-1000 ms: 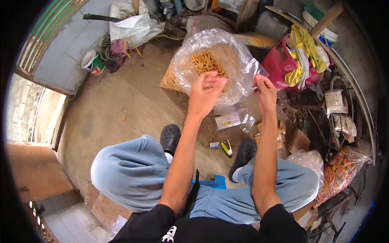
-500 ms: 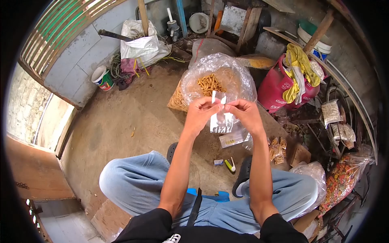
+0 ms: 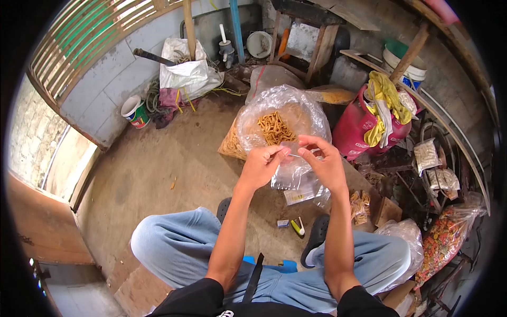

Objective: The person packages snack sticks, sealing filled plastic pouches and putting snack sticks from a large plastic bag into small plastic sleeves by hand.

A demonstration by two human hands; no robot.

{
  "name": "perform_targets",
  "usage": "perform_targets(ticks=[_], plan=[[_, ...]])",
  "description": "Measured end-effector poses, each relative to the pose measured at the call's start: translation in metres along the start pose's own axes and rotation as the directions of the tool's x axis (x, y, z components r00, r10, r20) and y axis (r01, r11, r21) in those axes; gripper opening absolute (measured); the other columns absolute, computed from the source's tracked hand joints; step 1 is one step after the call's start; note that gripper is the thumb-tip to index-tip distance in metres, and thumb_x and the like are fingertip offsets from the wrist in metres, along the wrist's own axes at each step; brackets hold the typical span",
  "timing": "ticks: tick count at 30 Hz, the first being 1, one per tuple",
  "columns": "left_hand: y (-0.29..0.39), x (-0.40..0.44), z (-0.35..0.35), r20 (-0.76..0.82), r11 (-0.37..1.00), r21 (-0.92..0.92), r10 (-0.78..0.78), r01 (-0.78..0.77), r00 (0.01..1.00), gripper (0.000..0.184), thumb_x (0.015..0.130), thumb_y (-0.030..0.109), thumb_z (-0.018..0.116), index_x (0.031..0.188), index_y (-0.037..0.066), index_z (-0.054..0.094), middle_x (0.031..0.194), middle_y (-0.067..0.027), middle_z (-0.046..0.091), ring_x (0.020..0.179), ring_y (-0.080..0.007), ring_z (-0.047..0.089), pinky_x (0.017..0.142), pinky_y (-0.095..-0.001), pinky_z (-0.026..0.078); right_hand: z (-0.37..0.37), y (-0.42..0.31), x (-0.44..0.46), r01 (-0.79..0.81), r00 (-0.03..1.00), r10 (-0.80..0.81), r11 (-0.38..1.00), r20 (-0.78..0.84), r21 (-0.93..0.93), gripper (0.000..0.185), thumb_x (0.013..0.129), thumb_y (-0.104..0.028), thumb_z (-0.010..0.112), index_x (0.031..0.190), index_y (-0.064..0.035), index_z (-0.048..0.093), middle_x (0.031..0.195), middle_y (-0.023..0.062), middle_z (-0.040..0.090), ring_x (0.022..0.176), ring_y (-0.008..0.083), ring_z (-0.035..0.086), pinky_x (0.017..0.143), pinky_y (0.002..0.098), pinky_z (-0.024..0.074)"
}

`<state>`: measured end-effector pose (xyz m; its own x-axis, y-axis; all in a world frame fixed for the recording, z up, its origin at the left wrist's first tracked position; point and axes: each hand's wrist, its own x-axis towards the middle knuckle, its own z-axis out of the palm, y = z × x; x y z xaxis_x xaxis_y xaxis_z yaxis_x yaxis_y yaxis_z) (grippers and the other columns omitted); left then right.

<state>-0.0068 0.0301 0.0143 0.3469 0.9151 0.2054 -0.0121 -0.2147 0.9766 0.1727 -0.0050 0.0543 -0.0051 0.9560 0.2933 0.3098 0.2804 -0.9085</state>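
Between my hands hangs a small clear plastic bag (image 3: pixel 285 179), its upper edge at my fingertips. My left hand (image 3: pixel 263 166) is closed, pinching that bag between thumb and fingers. At its other side, my right hand (image 3: pixel 326 165) holds the edge with thumb and forefinger slightly apart; the exact contact is hard to see. Just beyond stands a large open clear bag (image 3: pixel 311 113) of brown stick-shaped snacks (image 3: pixel 274 127). Below my hands, a packet of clear plastic (image 3: pixel 300 196) lies on the floor.
On the floor between my feet are a small box (image 3: pixel 283 223) and a green-and-white tool (image 3: pixel 298 227). Bundled snack packs (image 3: pixel 360 207) lie to the right. A pink drum (image 3: pixel 354 127) with yellow cloth (image 3: pixel 380 90) stands behind; a bag of colourful pieces (image 3: pixel 446 238) leans at far right.
The small bag has dropped and tilted, its upper part now at my fingertips. My right hand's fingers have spread somewhat; my left hand has shifted slightly down.
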Motion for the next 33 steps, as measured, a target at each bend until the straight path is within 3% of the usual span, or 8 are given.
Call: perform_targets(ticks=[4,6,7,9,13,15,21,33], plan=[[-0.001,0.001,0.007,-0.014,0.999,-0.044,-0.02,0.019,1.0,0.02,0.091,0.01,0.061,0.103,-0.005,0.065,0.087,-0.0076,0.07,0.076,-0.011,0.065,0.07,-0.024,0.053,0.0,0.003,-0.001,-0.014,1.0,0.014,1.0,-0.006,0.0,0.034,0.083,-0.009,0.067,0.116,-0.006,0.062,0.094,0.0013,0.066,0.08,0.0077,0.055,0.068,0.0225,0.0435],[-0.001,0.0,0.009,-0.042,0.936,-0.345,-0.095,0.075,0.995,0.019,0.088,0.008,0.064,0.102,-0.004,0.065,0.086,-0.0082,0.069,0.076,-0.0115,0.065,0.069,-0.0233,0.053,-0.001,0.006,-0.002,-0.063,0.998,0.063,0.997,-0.002,0.033,0.034,0.083,-0.008,0.068,0.117,-0.0064,0.062,0.095,0.0014,0.066,0.081,0.0078,0.056,0.069,0.0229,0.0436],[-0.002,0.0,0.009,-0.042,0.936,-0.344,-0.095,0.075,0.995,0.019,0.088,0.008,0.064,0.102,-0.004,0.065,0.086,-0.0082,0.069,0.076,-0.0115,0.065,0.069,-0.0233,0.053,-0.001,0.007,-0.002,-0.063,0.998,0.064,0.997,-0.002,0.034,0.034,0.083,-0.008,0.068,0.117,-0.0064,0.062,0.095,0.0014,0.066,0.081,0.0078,0.056,0.069,0.0229,0.0436],[-0.007,0.0,0.006,-0.071,0.971,-0.233,-0.064,0.046,0.995,0.014,0.082,0.005,0.071,0.094,-0.002,0.066,0.085,-0.0073,0.068,0.076,-0.0105,0.065,0.067,-0.0222,0.052,-0.002,0.01,-0.003,-0.062,0.998,0.062,0.997,0.011,0.043,0.034,0.083,-0.008,0.067,0.116,-0.0062,0.062,0.096,0.0018,0.066,0.082,0.0077,0.056,0.069,0.023,0.0435],[-0.01,0.001,0.007,-0.145,0.953,-0.303,-0.058,0.011,0.988,0.017,0.075,0.007,0.079,0.082,0.002,0.064,0.074,0.0002,0.063,0.065,-0.0035,0.056,0.057,-0.018,0.044,-0.004,0.005,-0.004,-0.028,0.999,0.027,0.999,0.03,0.038,0.033,0.082,-0.007,0.067,0.115,-0.0067,0.063,0.096,0.0018,0.066,0.081,0.0082,0.057,0.069,0.0233,0.0437],[-0.006,0.001,0.005,-0.13,0.973,-0.228,-0.077,0.046,0.989,0.021,0.072,0.008,0.081,0.076,0.005,0.06,0.069,0.0037,0.058,0.061,-0.0012,0.05,0.054,-0.0179,0.04,-0.004,0.001,-0.005,0.012,1.0,-0.013,0.999,0.028,0.04,0.029,0.081,-0.003,0.067,0.11,-0.0077,0.065,0.098,0.0015,0.064,0.086,0.0099,0.057,0.075,0.025,0.0445],[-0.011,0.003,0.004,-0.112,0.989,-0.143,-0.057,0.04,0.992,0.022,0.073,0.007,0.08,0.082,0.004,0.061,0.072,0.0027,0.06,0.063,-0.0018,0.053,0.055,-0.017,0.041,0.0,-0.001,-0.004,0.212,0.973,-0.22,0.971,-0.07,-0.114,0.025,0.076,-0.003,0.07,0.101,-0.0067,0.069,0.092,0.0061,0.063,0.089,0.0182,0.059,0.074,0.0281,0.0441],[-0.006,-0.001,0.003,-0.135,0.991,0.11,-0.055,0.07,0.989,0.028,0.071,0.017,0.083,0.084,0.003,0.062,0.077,-0.0003,0.064,0.066,-0.0049,0.056,0.058,-0.0202,0.045,0.006,0.001,-0.004,0.161,0.986,-0.168,0.93,0.008,-0.331,0.01,0.074,-0.003,0.071,0.083,-0.0037,0.066,0.085,0.0058,0.063,0.09,0.0216,0.058,0.081,0.0316,0.0441]])
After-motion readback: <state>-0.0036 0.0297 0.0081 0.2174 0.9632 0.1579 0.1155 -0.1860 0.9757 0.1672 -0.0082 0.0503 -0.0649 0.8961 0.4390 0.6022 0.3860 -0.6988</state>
